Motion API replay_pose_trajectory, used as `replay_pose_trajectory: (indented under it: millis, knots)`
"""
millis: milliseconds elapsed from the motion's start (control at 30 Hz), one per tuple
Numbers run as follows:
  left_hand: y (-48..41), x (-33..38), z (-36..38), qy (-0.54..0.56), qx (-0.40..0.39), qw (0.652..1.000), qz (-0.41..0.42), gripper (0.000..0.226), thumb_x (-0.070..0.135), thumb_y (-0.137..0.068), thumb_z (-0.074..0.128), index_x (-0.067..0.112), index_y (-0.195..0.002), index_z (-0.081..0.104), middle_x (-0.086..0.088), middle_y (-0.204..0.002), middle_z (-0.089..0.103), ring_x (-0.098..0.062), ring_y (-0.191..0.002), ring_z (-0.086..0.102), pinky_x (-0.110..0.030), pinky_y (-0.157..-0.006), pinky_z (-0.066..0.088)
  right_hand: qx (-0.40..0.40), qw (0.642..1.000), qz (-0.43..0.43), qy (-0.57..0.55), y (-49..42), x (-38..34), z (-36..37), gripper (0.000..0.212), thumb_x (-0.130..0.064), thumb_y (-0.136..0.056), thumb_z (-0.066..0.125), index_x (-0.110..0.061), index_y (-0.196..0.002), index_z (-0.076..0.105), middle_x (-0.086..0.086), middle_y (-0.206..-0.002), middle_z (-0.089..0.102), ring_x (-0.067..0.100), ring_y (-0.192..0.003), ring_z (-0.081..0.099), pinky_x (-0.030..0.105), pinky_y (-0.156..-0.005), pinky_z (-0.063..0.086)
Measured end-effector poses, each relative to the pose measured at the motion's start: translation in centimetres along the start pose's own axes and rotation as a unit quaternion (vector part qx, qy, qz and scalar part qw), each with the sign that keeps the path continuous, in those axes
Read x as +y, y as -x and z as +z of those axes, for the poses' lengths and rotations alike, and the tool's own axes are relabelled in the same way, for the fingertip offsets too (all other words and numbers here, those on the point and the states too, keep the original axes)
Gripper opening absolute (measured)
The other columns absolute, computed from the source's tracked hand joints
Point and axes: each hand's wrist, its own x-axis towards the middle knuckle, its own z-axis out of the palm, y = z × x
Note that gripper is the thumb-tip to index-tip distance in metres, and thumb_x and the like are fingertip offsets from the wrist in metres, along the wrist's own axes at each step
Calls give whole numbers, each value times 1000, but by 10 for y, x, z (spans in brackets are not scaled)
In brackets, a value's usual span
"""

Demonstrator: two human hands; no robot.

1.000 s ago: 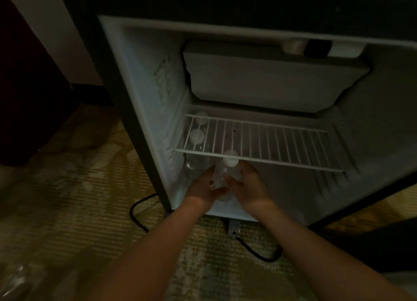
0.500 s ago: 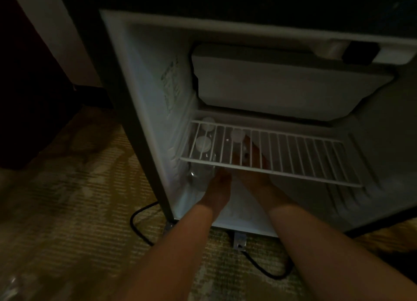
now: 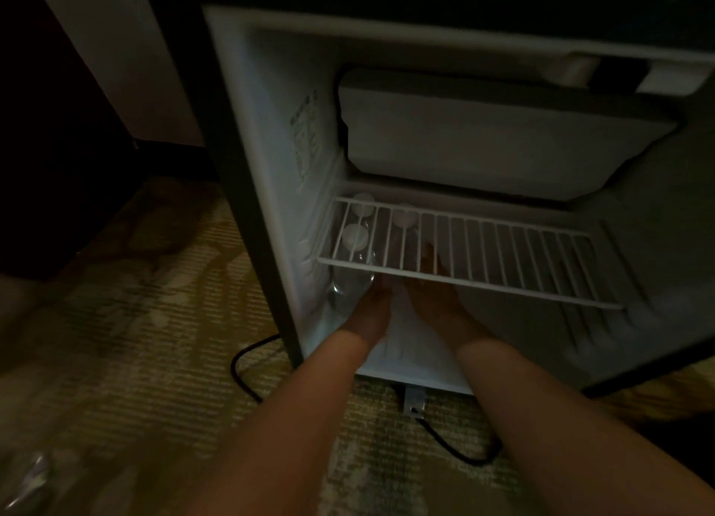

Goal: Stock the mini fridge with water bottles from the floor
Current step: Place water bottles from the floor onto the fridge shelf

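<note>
The mini fridge (image 3: 271, 175) stands open on the carpet, with a white wire shelf (image 3: 503, 283) across its lower part. Under the shelf at the left stand three clear water bottles with white caps: one at the back (image 3: 363, 202), one in front (image 3: 356, 237), and a third (image 3: 405, 215) to their right. My left hand (image 3: 371, 303) and my right hand (image 3: 437, 295) reach in under the shelf and hold the third bottle low down from both sides. The shelf wires partly hide my fingers.
A closed freezer box (image 3: 483, 136) fills the fridge's top. A black power cord (image 3: 247, 376) loops on the patterned carpet by the fridge's front corner. Clear plastic, seemingly bottles (image 3: 31, 473), lies at the lower left. Dark furniture (image 3: 58, 148) stands to the left.
Both hands have carried the bottle from the fridge's front edge in under the wire shelf, toward the back beside the two others. The view has moved closer.
</note>
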Motion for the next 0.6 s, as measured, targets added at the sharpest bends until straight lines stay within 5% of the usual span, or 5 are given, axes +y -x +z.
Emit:
replay_pose_trajectory:
  millis: [133,267,333,467,600]
  knots:
    - [13,-9,-9,-41,3,998,-40,44,30,-101,32,19,-144,33,-1,-146,42,-20,-131,43,-33,-107,40,-57,996,17,61,24,8,-10,54,-22,-100,41,-11,-149,21,11,-150,36,25,-135,39,19,-98,33]
    - [49,-3,-24,-69,-28,993,-92,42,34,-99,37,15,-136,42,0,-105,55,-9,-78,53,-21,-56,41,-131,982,20,136,56,-4,-15,46,-23,-98,46,-13,-142,35,11,-140,48,27,-122,51,23,-97,41]
    - [67,-5,-35,-131,-45,986,-94,46,40,-98,38,13,-134,44,-4,-115,56,-13,-88,55,-21,-60,36,-168,973,21,159,73,-12,-18,46,-26,-95,51,-14,-138,41,12,-141,46,28,-121,52,35,-103,44]
    - [111,-6,-61,-204,-63,973,-88,43,34,-99,38,8,-132,45,-8,-115,54,-14,-90,54,-19,-63,41,-230,948,-1,220,114,-49,-26,47,-26,-94,53,-12,-137,41,15,-122,59,20,-94,61,26,-74,48]
    - [162,-2,-95,-280,-85,953,-82,44,36,-97,41,5,-127,51,-16,-128,57,-25,-110,57,-38,-99,44,-255,926,-54,272,154,-95,-33,42,-28,-94,52,-13,-134,47,10,-110,63,17,-85,61,23,-67,46]
